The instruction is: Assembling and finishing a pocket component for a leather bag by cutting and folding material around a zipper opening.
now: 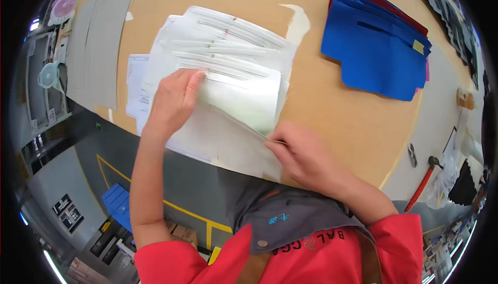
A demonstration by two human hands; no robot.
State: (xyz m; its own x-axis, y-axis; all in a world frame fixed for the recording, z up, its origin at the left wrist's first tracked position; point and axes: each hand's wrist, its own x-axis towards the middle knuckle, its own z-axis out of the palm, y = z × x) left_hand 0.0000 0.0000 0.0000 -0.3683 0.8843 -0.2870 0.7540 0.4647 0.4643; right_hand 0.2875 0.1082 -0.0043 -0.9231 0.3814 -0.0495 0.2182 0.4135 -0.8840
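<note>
A loose pile of white, slotted sheet panels lies before me on the tan table. My left hand has its thumb and fingers closed at the slots of the top white panel, towards its left side. That panel's near edge is lifted and bows upward. At its near right corner my right hand, slightly blurred, pinches the edge between thumb and fingers. Other white panels lie under it, partly covered. Printed paper sheets stick out from beneath the pile on the left.
A stack of blue and dark red panels sits at the far right. Beyond the tan board's right edge are a red-handled hammer, a small metal tool and a clear plastic bag. Grey sheets and small fans are at left.
</note>
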